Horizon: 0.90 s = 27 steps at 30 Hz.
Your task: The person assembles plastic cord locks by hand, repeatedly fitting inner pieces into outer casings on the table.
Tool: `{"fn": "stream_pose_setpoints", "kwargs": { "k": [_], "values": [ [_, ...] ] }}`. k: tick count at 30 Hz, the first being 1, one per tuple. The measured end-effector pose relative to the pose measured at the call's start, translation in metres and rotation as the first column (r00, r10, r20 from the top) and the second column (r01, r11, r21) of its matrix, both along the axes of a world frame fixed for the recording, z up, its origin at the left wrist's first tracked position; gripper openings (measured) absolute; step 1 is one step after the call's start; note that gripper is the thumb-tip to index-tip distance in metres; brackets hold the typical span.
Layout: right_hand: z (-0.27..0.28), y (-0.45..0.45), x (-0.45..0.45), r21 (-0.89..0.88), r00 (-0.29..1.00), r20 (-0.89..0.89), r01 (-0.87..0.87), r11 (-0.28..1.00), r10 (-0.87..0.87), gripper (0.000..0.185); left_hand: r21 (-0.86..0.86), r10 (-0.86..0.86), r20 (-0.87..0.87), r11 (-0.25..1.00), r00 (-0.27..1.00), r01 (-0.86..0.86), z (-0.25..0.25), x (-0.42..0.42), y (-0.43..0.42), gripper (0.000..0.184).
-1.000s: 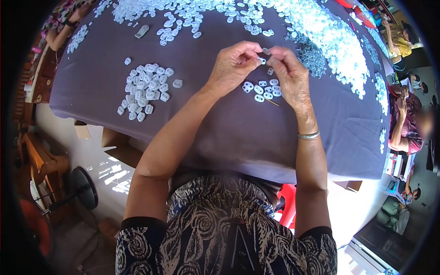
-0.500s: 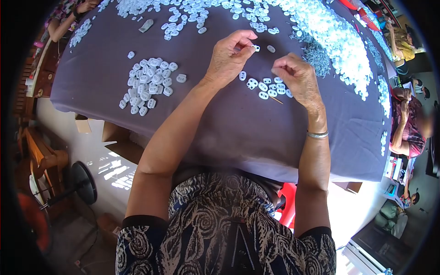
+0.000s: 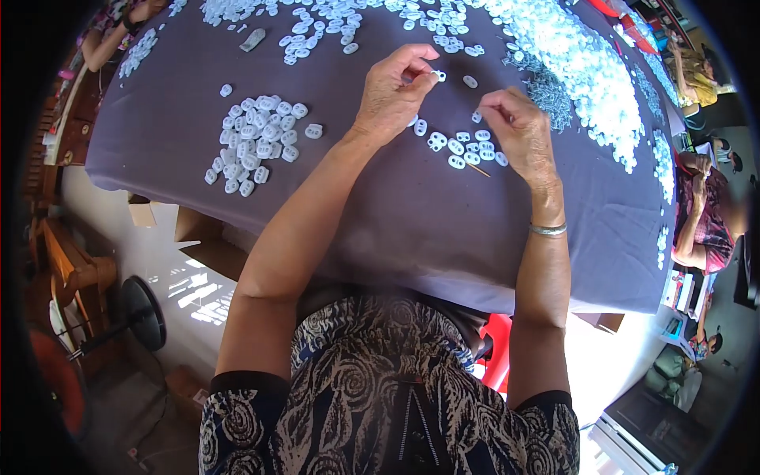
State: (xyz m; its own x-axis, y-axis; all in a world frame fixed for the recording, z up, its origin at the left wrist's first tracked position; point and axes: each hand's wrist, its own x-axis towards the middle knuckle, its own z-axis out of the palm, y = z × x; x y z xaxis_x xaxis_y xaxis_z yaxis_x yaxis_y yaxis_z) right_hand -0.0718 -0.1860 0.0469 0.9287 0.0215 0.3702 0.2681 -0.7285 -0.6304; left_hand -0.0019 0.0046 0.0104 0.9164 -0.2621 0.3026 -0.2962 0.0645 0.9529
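Observation:
My left hand (image 3: 392,93) pinches a small white plastic piece (image 3: 440,76) with holes in it between thumb and forefinger, above the dark tablecloth (image 3: 380,206). My right hand (image 3: 518,133) is curled, thumb and forefinger closed, with a small two-holed white piece (image 3: 476,116) at their tips. Just below the right fingers lies a loose group of white oval two-holed pieces (image 3: 456,147), with a thin wooden stick (image 3: 478,170) beside them. A single white oval piece (image 3: 470,81) rests between the hands.
A pile of white pieces (image 3: 257,138) lies left of my left arm. Large heaps of white parts (image 3: 586,79) spread across the far and right side, next to a pile of small grey metal parts (image 3: 548,99). Other people sit around, one in a red top (image 3: 712,229).
My right hand has shifted slightly up and right, and a white piece now shows at its fingertips. My left hand has moved slightly up and left, still pinching its piece.

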Motion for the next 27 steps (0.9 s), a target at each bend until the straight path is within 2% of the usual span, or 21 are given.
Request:
{"fn": "stream_pose_setpoints", "kwargs": {
  "k": [2, 3, 7, 10, 15, 18, 22, 24, 26, 27],
  "values": [
    [-0.004, -0.017, 0.004, -0.077, 0.983, 0.125, 0.147, 0.986, -0.137, 0.006, -0.003, 0.017, -0.044, 1.0, 0.999, -0.017, 0.001, 0.0, 0.001, 0.027],
    [-0.005, -0.026, 0.006, -0.02, 0.972, 0.089, 0.221, 0.975, -0.218, 0.006, -0.013, 0.019, -0.086, 1.0, 0.996, -0.02, 0.003, -0.002, 0.001, 0.027],
    [-0.007, -0.053, 0.008, -0.084, 0.888, 0.191, 0.439, 0.895, -0.418, 0.007, -0.067, 0.03, -0.128, 0.997, 0.991, -0.039, -0.004, 0.001, 0.0, 0.026],
    [-0.012, -0.063, 0.008, -0.125, 0.904, 0.163, 0.416, 0.901, -0.395, 0.007, -0.092, 0.035, -0.139, 0.995, 0.99, -0.048, -0.006, 0.003, 0.0, 0.025],
    [-0.021, -0.056, 0.011, -0.158, 0.922, 0.105, 0.385, 0.909, -0.372, 0.022, -0.095, 0.017, -0.145, 0.995, 0.989, -0.031, -0.005, 0.001, -0.001, 0.025],
    [-0.022, -0.044, 0.016, -0.1, 0.945, 0.087, 0.323, 0.941, -0.315, 0.021, -0.072, 0.026, -0.112, 0.997, 0.993, -0.034, -0.006, 0.001, -0.002, 0.025],
    [-0.027, -0.031, 0.025, -0.233, 0.959, 0.13, 0.276, 0.932, -0.252, 0.016, -0.058, 0.015, -0.137, 0.998, 0.99, -0.023, -0.004, -0.002, -0.003, 0.025],
    [-0.023, -0.02, 0.025, -0.223, 0.979, 0.073, 0.204, 0.953, -0.192, 0.012, -0.07, 0.01, -0.081, 0.997, 0.997, -0.016, -0.008, 0.0, -0.005, 0.026],
    [-0.023, -0.008, 0.022, -0.251, 0.988, 0.073, 0.153, 0.956, -0.139, 0.01, -0.054, 0.012, -0.11, 0.998, 0.994, -0.018, -0.007, 0.0, -0.005, 0.026],
    [-0.02, -0.001, 0.019, -0.206, 0.993, 0.023, 0.12, 0.971, -0.118, 0.008, -0.045, 0.013, -0.125, 0.999, 0.992, -0.019, -0.006, -0.001, -0.004, 0.026]
  ]
}}
